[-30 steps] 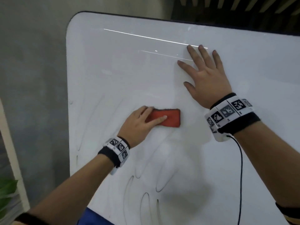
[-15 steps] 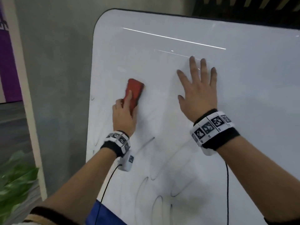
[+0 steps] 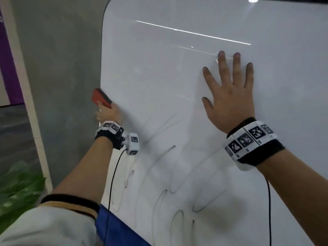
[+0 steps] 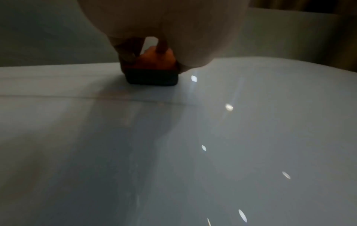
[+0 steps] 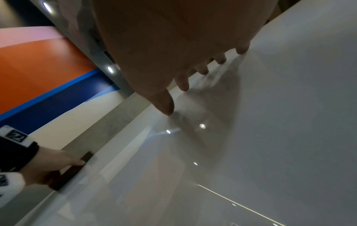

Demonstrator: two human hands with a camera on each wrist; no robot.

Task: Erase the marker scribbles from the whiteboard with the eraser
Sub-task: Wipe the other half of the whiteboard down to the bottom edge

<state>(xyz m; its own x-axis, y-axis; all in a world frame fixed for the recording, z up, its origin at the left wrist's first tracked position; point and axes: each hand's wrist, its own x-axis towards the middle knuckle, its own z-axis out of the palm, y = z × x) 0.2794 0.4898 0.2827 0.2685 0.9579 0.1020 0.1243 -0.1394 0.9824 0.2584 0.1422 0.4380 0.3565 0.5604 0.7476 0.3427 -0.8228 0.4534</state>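
Observation:
The whiteboard point(image 3: 159, 77) fills most of the head view, with dark marker loops point(image 3: 177, 189) across its lower part and faint smears above them. My left hand point(image 3: 108, 112) grips the red eraser point(image 3: 100, 99) at the board's left edge, the eraser partly overhanging it. In the left wrist view the eraser point(image 4: 152, 71) sits pad-down on the whiteboard point(image 4: 193, 152), fingers curled over its top. My right hand point(image 3: 229, 96) lies flat on the board, fingers spread. The right wrist view shows its fingertips point(image 5: 168, 110) touching the surface and the left hand point(image 5: 48, 165) on the eraser point(image 5: 71, 171).
A grey wall point(image 3: 62, 68) stands left of the board. Green leaves point(image 3: 19, 189) sit at the lower left beside a white post point(image 3: 30, 103). Cables hang from both wrist bands across the board's lower part.
My left hand has swept the eraser from the board's middle to its left edge, wiping away scribbles there. The right hand stays pressed flat; the head view has shifted.

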